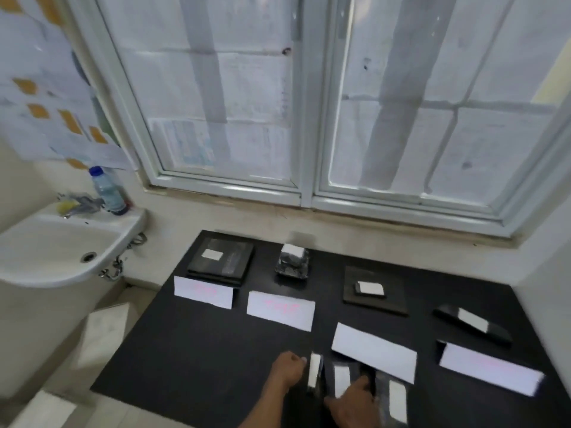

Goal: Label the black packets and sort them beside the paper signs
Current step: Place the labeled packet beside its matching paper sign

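Observation:
Several white paper signs stand on a black table [200, 350]: far left sign [203, 292], second sign [280, 310], third sign [374, 351], right sign [491, 368]. Behind them lie labelled black packets: a flat stack [221, 257], a small heap [293, 261], a square packet [374, 290] and a tilted packet [471, 323]. At the near edge my left hand [286, 372] pinches a labelled black packet [315, 373] held on edge. My right hand [355, 403] rests on a second labelled packet [341, 376]; a third labelled packet [394, 400] lies just to its right.
A white sink [61, 242] with a plastic bottle [108, 189] on its rim stands left of the table. A window [309, 103] covered with paper fills the wall behind. A white box [105, 329] lies on the floor by the table's left edge.

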Action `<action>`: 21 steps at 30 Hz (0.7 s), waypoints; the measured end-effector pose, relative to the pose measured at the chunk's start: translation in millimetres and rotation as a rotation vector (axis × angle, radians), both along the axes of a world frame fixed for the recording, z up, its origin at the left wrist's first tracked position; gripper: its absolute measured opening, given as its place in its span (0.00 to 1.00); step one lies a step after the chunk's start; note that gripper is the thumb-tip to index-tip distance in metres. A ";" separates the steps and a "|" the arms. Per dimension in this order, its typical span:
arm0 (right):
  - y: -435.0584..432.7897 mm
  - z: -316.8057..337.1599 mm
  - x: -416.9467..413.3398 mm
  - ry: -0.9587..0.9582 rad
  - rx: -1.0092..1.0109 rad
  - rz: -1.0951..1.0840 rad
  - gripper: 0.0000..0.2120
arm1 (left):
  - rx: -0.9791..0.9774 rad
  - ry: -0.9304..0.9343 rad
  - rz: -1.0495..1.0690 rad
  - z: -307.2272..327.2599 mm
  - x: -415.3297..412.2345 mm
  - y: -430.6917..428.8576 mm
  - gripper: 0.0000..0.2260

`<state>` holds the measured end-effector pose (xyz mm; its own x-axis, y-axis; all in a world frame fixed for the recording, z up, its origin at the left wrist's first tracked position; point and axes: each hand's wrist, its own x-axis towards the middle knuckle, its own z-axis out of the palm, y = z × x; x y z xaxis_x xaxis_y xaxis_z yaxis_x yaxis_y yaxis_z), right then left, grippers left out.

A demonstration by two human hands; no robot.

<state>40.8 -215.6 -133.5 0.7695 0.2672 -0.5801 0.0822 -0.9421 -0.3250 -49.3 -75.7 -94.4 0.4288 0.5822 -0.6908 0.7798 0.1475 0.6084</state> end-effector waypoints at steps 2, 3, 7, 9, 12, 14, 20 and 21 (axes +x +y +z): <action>3.0 4.4 0.8 0.055 -0.036 0.012 0.42 | -0.014 0.023 0.010 8.9 -5.5 11.6 0.09; 2.7 7.8 1.8 0.074 -0.055 0.026 0.39 | -0.010 0.031 0.004 11.5 -5.6 18.3 0.09; -0.7 38.2 6.7 0.230 -0.016 0.056 0.18 | 0.050 0.062 0.018 29.7 3.1 39.4 0.19; 1.8 55.1 16.3 0.298 0.087 -0.009 0.15 | 0.048 0.031 0.026 38.1 15.0 45.8 0.20; 14.8 85.3 32.6 0.386 0.146 -0.042 0.15 | -0.094 -0.003 -0.013 50.7 35.1 48.3 0.26; 29.4 101.6 41.0 0.381 0.166 0.024 0.15 | -0.280 -0.042 0.008 57.2 44.0 51.2 0.23; 118.4 124.9 50.8 0.101 0.183 0.225 0.37 | -0.454 -0.316 0.162 66.4 41.2 122.1 0.05; 134.2 127.3 48.0 0.062 0.199 0.216 0.41 | -0.436 -0.364 0.201 69.1 37.8 137.6 0.06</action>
